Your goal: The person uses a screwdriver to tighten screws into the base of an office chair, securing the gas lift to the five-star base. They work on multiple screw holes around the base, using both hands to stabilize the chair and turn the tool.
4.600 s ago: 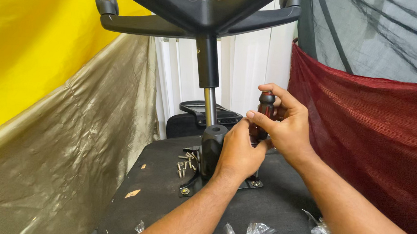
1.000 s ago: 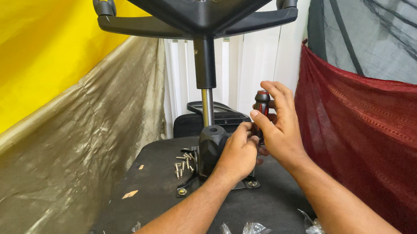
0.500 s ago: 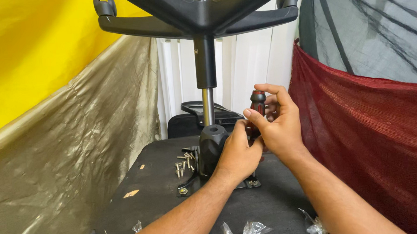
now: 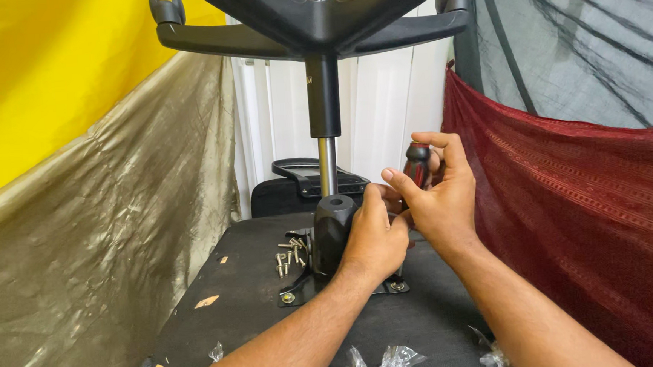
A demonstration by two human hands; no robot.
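The right hand [image 4: 437,199] is closed round one screwdriver [image 4: 417,163], held upright just above the mount plate [image 4: 393,285]. The left hand [image 4: 375,237] curls loosely beside it against the black cover [image 4: 331,232]; whether it grips anything cannot be told. Two plate screws look seated; several loose screws [image 4: 289,257] lie left of it, so fastening seems unfinished.

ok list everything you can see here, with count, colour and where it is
chair base: one, black, upside down, top
gas cylinder: one, black and silver, upright, centre
mounting plate: one, black, on the seat underside
seat underside: one, black, bottom centre
screws: several, silver, left of the cylinder
plastic bags: a few, clear, bottom edge
screwdriver: one, black and red handle, in right hand
left hand: beside cylinder housing
right hand: gripping screwdriver
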